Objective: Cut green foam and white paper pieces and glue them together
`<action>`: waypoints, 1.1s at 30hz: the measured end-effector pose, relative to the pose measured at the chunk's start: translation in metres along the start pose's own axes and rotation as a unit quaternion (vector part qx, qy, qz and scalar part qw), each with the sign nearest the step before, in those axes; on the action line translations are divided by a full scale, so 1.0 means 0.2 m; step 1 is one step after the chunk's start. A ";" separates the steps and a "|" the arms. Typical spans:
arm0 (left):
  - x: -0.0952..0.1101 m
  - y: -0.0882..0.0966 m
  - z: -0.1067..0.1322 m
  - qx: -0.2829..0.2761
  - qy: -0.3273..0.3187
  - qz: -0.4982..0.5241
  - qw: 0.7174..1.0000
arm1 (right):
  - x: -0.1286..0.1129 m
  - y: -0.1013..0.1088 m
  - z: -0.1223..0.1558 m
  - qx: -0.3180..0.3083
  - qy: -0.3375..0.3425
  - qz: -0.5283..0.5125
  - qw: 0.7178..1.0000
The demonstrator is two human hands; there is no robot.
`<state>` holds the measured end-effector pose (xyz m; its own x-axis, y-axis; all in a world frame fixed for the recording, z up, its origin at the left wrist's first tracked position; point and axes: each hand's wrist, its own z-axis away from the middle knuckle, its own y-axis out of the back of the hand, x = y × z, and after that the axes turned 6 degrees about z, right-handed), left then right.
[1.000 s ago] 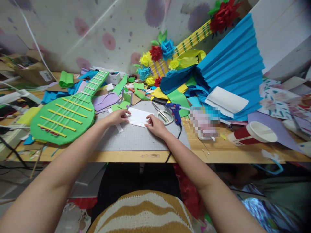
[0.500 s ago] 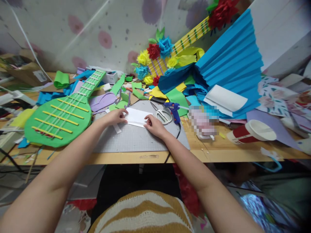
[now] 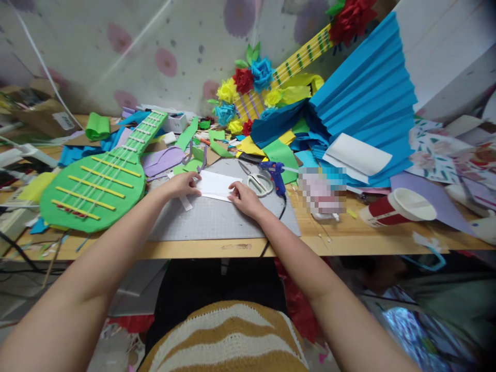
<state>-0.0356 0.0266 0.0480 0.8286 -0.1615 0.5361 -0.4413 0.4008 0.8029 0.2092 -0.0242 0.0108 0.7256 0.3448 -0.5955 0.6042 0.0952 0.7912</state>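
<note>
A small sheet of white paper lies on the grey cutting mat, with a fold along its near edge. At its left end, my left hand pinches the paper between thumb and fingers. My right hand grips the right end in the same way, its fingers curled. Beside the right hand rest scissors with pale handles and a blue glue gun. A narrow white paper strip lies by the left hand.
To the left is a green paper lute with yellow bars. A flowered yellow paper guitar leans at the back. Blue pleated paper rises behind right. A lidded paper cup lies at right; coloured scraps cover the table's back.
The view has shifted very slightly. Both hands keep their hold on the white paper, with almost no visible movement.
</note>
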 end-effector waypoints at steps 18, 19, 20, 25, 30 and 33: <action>-0.02 0.03 0.02 -0.062 -0.003 0.061 0.996 | -0.01 0.01 0.01 -0.018 0.020 -0.005 1.000; -0.02 0.03 0.02 -0.059 -0.001 0.061 0.996 | 0.00 0.01 0.01 -0.016 0.022 -0.001 1.000; -0.02 0.03 0.01 -0.057 0.002 0.060 0.997 | 0.00 0.00 0.01 -0.014 0.025 0.003 1.000; -0.03 0.03 0.00 -0.049 0.020 0.033 0.998 | 0.01 0.00 0.01 -0.006 0.031 0.014 0.999; -0.03 0.02 -0.02 -0.031 0.027 -0.015 0.999 | 0.00 0.00 0.01 -0.009 0.028 0.016 0.999; -0.02 0.01 -0.02 -0.023 0.024 -0.041 0.999 | 0.00 0.00 0.01 -0.010 0.028 0.017 0.999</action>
<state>-0.0384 0.0315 0.0469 0.8774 -0.1525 0.4549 -0.3555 0.4300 0.8299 0.2106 -0.0259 0.0105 0.7252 0.3999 -0.5605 0.5730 0.1009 0.8133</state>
